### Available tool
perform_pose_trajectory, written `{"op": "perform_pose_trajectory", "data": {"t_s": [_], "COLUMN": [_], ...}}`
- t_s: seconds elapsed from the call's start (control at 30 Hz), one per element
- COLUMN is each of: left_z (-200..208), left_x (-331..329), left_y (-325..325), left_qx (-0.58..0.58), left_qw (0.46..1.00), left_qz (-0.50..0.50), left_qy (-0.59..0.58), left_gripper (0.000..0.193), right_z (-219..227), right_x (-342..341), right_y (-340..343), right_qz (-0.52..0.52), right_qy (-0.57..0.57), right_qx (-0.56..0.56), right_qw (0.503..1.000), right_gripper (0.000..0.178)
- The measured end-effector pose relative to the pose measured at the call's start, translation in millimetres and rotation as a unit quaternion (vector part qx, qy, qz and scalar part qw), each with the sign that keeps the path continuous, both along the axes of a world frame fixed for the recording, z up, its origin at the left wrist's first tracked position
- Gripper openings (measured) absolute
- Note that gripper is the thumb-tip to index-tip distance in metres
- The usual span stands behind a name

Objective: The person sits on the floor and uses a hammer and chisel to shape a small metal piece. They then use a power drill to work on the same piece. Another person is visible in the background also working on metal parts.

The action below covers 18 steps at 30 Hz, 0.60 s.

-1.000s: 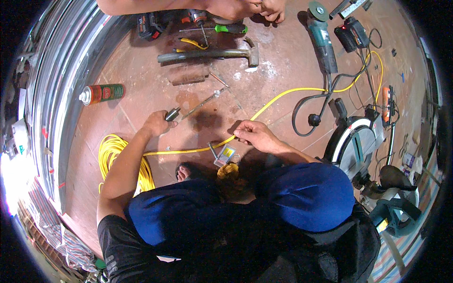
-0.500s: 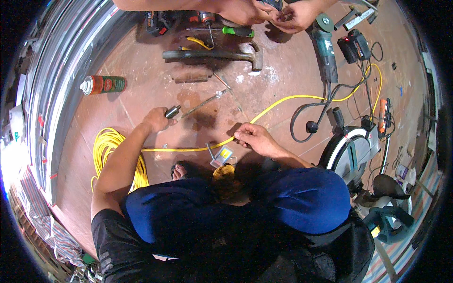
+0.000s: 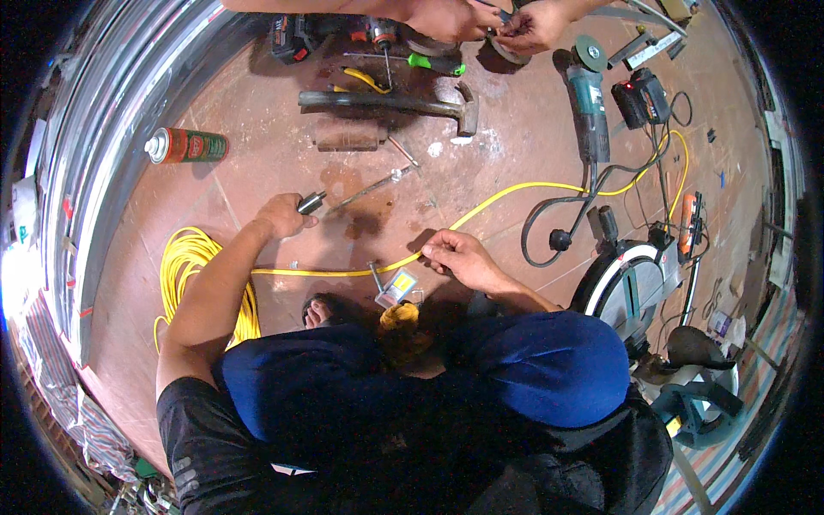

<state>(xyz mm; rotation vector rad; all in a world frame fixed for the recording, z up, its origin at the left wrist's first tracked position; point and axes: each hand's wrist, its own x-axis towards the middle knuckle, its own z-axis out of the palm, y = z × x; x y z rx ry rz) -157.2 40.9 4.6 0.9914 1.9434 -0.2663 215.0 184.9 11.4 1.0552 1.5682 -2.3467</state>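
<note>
My left hand (image 3: 284,218) is closed around a short metal cylinder (image 3: 311,202) with a dark body and a bright end, held above the floor. Beside its tip lies a thin metal rod (image 3: 365,190), slanting across the tiles. My right hand (image 3: 457,257) has its thumb and fingers pinched together over the yellow cable (image 3: 343,273); whatever they grip, if anything, is too small to make out. Between my knees, near the cable, are a small clear-topped box (image 3: 396,287) with a yellow label and a small metal piece (image 3: 375,275).
A claw hammer (image 3: 386,103), a brown block (image 3: 349,137) and a green-handled screwdriver (image 3: 436,64) lie ahead. A co-worker's hands (image 3: 524,31) work beyond. An angle grinder (image 3: 589,112) and a circular saw (image 3: 631,287) are right; a spray can (image 3: 193,145) and coiled cable (image 3: 190,266) left.
My hands keep nearly the same pose and grip. The whole view has shifted slightly. The co-worker's hands have moved a little, and round discs show beneath them.
</note>
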Motion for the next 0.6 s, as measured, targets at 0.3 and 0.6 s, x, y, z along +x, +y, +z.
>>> {"op": "perform_pose_trajectory", "data": {"t_s": [0.3, 0.6], "left_z": [1.3, -1.7], "left_x": [1.1, 2.4], "left_y": [1.1, -8.2], "left_qx": [-0.016, 0.027], "left_qw": [1.000, 1.000], "left_qz": [0.003, -0.011], "left_qy": [0.003, 0.004], "left_gripper": [0.053, 0.048], "right_z": [5.3, 6.4], "right_x": [-0.4, 1.9], "right_y": [0.9, -4.1], "right_qz": [0.002, -0.002], "right_qy": [-0.001, -0.003], "right_qx": [0.010, 0.000], "right_qw": [1.000, 1.000], "right_gripper": [0.020, 0.020]}}
